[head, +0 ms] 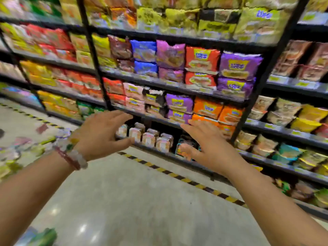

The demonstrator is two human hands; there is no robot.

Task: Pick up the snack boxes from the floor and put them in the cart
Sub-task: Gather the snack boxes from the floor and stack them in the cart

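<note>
My left hand (103, 134) and my right hand (209, 146) are both stretched out in front of me, fingers straight and spread, holding nothing. They hover in the air before the lower shelves. Blurred colourful snack packages (21, 148) lie scattered on the floor at the far left, behind my left wrist. Another green and blue package (40, 237) shows at the bottom left corner. No cart is in view. The whole picture is blurred by motion.
A tall black shelf rack (177, 89) full of noodle packs runs from left to right across the view. A yellow-black striped line (177, 176) marks the floor along its base. Pale glossy floor (142, 210) lies below my arms.
</note>
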